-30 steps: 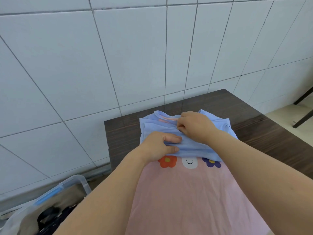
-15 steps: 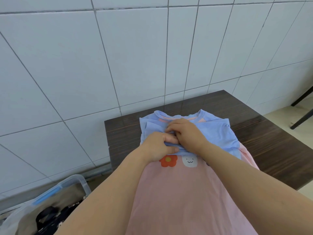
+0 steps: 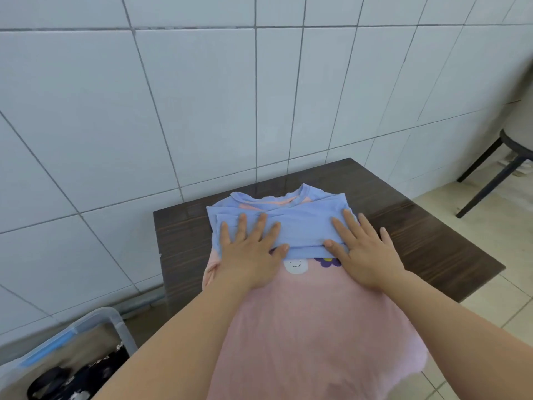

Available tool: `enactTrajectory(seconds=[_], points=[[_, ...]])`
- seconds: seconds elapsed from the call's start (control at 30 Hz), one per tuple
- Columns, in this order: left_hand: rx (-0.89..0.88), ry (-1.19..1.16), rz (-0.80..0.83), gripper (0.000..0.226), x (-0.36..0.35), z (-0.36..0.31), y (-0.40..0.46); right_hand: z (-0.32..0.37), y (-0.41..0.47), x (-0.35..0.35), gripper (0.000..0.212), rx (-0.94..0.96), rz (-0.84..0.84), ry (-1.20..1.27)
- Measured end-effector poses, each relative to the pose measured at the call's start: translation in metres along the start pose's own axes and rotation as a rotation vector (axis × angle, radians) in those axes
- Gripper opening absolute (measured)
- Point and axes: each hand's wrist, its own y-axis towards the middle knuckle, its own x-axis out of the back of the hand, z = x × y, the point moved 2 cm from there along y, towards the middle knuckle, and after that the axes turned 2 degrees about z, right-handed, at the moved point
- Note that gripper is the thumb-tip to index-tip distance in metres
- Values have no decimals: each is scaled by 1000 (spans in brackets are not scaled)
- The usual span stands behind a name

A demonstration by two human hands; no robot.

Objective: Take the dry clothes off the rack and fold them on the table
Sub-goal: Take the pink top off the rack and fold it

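A pink shirt (image 3: 311,321) with blue sleeves and small cartoon prints lies on the dark wooden table (image 3: 427,243), its hem hanging over the near edge. Both blue sleeves (image 3: 302,229) are folded across the chest. My left hand (image 3: 248,252) lies flat with spread fingers on the left part of the folded sleeves. My right hand (image 3: 363,252) lies flat on the right part. Both press down on the cloth and hold nothing. No drying rack is in view.
A clear plastic bin (image 3: 66,359) with dark clothes inside stands on the floor at the lower left. The tiled wall (image 3: 202,111) runs right behind the table. A black-legged stool (image 3: 507,157) stands at the far right on the tiled floor.
Both hands were bunched together at the middle of the blue sleeves. They have spread apart and flattened onto the cloth, left to the left, right to the right. The camera has shifted rightward.
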Motion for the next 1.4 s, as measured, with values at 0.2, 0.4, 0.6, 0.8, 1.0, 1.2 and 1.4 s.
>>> enactTrajectory(seconds=[0.2, 0.4, 0.6, 0.8, 1.0, 1.2, 1.4], points=[[57, 101, -43, 97, -3, 18, -10, -19, -8, -2, 63, -111, 17, 60], [320, 235, -70, 87, 7, 35, -37, -5, -37, 2, 64, -200, -95, 88], [396, -223, -298, 77, 1, 49, -96, -14, -93, 16, 41, -411, -157, 407], [471, -557, -99, 39, 5, 54, -149, -13, -137, 21, 43, -489, 44, 501], [492, -902, 100, 24, -10, 53, -186, -13, -171, 14, 43, -602, 204, 851], [491, -1149, 58, 17, -1, 48, -207, -4, -184, 32, 26, -622, 98, 1087], [372, -1314, 73, 17, 25, 47, -227, -4, -192, 60, 25, -435, -22, 1269]])
